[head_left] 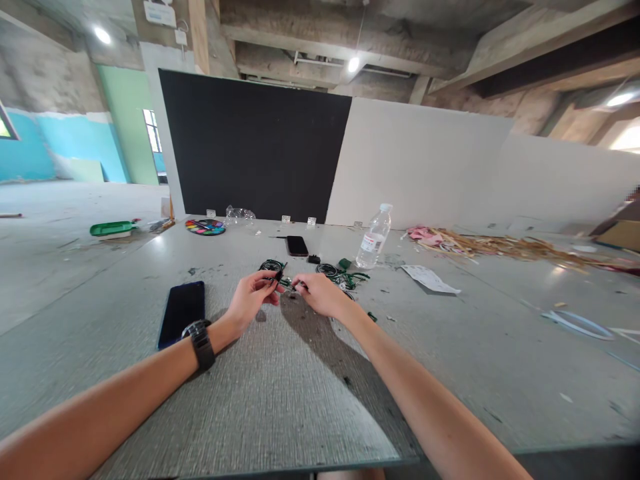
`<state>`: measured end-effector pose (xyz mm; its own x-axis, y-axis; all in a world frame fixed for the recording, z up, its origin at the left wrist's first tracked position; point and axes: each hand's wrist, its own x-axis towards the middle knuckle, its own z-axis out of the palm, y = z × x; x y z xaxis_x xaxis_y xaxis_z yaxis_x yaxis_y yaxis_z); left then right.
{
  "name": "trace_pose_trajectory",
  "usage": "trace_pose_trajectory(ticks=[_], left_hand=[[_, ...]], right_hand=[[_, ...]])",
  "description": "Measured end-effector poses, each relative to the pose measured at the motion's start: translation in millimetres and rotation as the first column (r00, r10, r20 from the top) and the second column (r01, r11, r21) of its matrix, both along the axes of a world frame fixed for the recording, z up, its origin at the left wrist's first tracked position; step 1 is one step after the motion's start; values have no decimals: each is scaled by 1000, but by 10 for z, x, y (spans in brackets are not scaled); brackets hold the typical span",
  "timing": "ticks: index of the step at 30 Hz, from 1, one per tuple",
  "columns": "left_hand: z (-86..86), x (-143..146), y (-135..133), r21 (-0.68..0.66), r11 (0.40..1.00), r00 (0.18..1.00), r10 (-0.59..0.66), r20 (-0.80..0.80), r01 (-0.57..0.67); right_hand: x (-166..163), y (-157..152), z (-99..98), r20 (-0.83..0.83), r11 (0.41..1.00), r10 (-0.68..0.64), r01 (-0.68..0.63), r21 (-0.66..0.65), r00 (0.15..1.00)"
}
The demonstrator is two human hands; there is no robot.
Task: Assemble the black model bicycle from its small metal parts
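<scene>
My left hand (253,295), with a black watch (201,345) at its wrist, pinches a small black part (278,275) between thumb and fingers. Close by on its right is my right hand (320,293), its fingertips pressed together over something too small to make out. Small green pieces (286,283) show between the two hands. Just beyond the left fingers is a black spoked toy wheel (271,265). A second spoked wheel (327,269) and a green toy bicycle frame (356,277) lie past the right hand, partly hidden by it.
Two phones (183,312) (297,246) lie on the grey table (260,413). A water bottle (375,237) stands beyond the bicycle parts, with a paper sheet (430,279) to its right. Farther off are a paint palette (205,227), clear plastic (240,215) and wood strips (500,245).
</scene>
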<state>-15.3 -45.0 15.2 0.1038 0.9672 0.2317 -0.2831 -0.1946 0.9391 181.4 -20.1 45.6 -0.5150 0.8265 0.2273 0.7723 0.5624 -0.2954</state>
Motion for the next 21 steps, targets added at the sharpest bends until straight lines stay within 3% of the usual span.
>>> trace_pose_trajectory(ticks=[10, 21], left_hand=[[23, 7, -16, -1, 1000, 1000, 2, -9, -2], [19, 10, -19, 0, 1000, 1000, -4, -19, 4]], right_hand=[[-13, 28, -108, 133, 997, -79, 76, 29, 988], [-44, -16, -58, 207, 997, -72, 68, 23, 976]])
